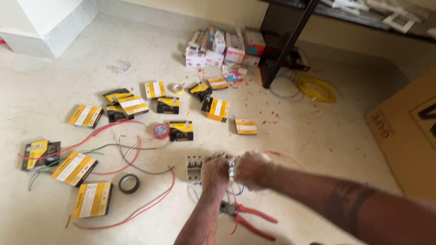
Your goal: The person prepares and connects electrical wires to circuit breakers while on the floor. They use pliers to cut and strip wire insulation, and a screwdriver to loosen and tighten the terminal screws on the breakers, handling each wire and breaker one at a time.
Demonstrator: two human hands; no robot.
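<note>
On the floor [318, 149], a grey breaker block [194, 168] is gripped by the closed left hand [215, 171] while thin wires are pinched by the closed right hand [251, 169], so wiring appears under way, with red-handled pliers [247, 218] laid aside and loose wires [131, 154] unused.

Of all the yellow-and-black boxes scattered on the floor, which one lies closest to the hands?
The yellow-and-black box just right of the red tape roll, directly above the grey breaker by the left hand. The others lie farther left or farther up the floor.
</note>
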